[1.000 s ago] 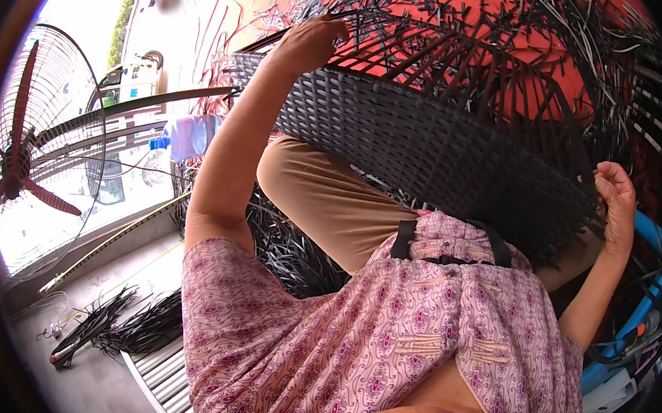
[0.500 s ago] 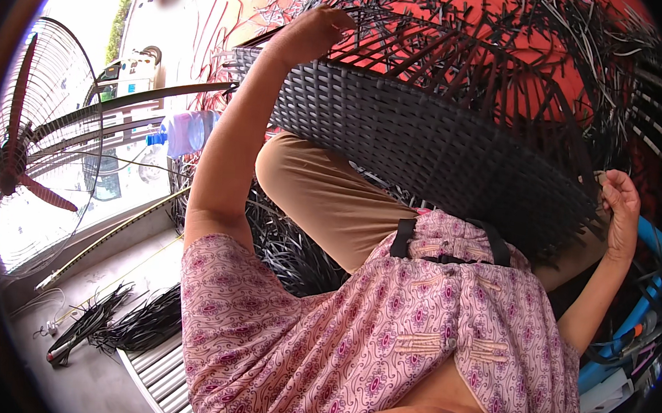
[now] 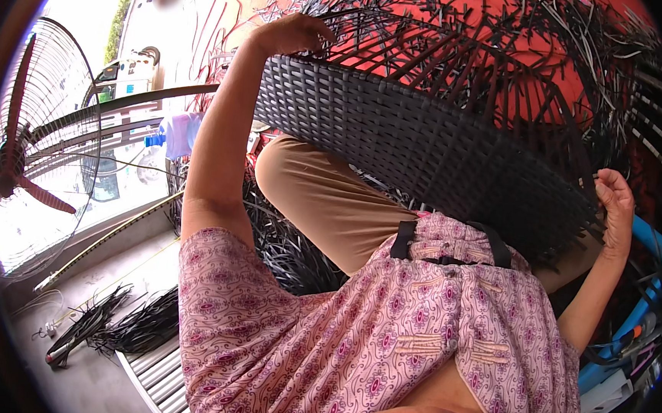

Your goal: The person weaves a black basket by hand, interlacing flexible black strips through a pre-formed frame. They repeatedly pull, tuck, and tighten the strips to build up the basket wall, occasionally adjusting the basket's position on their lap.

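Observation:
A dark woven panel (image 3: 398, 123) of flat plastic strips slants across my lap, its weave dense on the near side. Beyond the weave, bare dark ribs (image 3: 508, 92) fan out toward a curved outer rim. My left hand (image 3: 297, 34) is at the panel's upper left end, fingers bent down by the edge of the weave; what they grip is hidden. At the lower right end, my right hand (image 3: 615, 203) has thumb and fingers pinched together beside the panel's edge. Anything between them is too small to make out.
Loose dark strips (image 3: 573, 39) litter the red floor (image 3: 468, 5). A standing fan (image 3: 24, 147) and a clear bottle with a blue cap (image 3: 179, 134) are at the left. Strip bundles (image 3: 142, 324) lie lower left. A blue tube frame (image 3: 652, 283) stands at the right.
My left hand has shifted left and slightly down along the panel's upper end. The panel has moved a little to the left. My right hand has moved slightly left, still pinched.

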Demonstrator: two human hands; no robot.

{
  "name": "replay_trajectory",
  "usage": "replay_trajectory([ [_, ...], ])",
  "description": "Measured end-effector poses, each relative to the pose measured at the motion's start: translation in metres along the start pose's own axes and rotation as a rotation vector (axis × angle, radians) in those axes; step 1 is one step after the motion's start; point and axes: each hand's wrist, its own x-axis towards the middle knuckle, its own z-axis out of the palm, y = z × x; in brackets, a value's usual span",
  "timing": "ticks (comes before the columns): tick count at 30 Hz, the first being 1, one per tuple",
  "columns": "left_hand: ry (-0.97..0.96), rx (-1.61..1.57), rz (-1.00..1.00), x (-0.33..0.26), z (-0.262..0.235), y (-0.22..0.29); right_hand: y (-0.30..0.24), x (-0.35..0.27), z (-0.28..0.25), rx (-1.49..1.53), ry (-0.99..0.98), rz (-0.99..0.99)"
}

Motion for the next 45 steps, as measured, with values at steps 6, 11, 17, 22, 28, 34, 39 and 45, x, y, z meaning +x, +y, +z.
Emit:
replay_trajectory([
  [6,0.16,-0.134,0.054,-0.003,-0.011,-0.031,-0.01,-0.011,-0.006,-0.252,-0.037,-0.028],
  [11,0.244,-0.038,0.003,-0.007,-0.014,-0.052,-0.01,-0.018,-0.023,-0.282,-0.038,0.03],
  [17,0.172,0.08,-0.058,-0.003,-0.012,-0.057,-0.018,-0.014,-0.016,-0.268,-0.049,-0.002],
  [22,-0.059,0.295,-0.184,0.016,-0.024,-0.034,-0.018,-0.011,-0.013,-0.274,-0.075,-0.012],
  [28,0.011,0.096,-0.389,0.017,-0.025,-0.025,-0.02,-0.015,-0.007,-0.287,-0.07,-0.017],
  [34,-0.043,0.25,-0.296,0.021,-0.017,-0.032,-0.022,-0.015,-0.005,-0.297,-0.059,0.013],
  [39,-0.075,0.667,-0.374,0.033,-0.004,-0.038,-0.024,-0.017,0.006,-0.318,-0.052,-0.009],
  [45,0.057,0.781,-0.55,0.039,0.012,-0.015,-0.018,-0.015,0.006,-0.331,-0.007,-0.006],
])
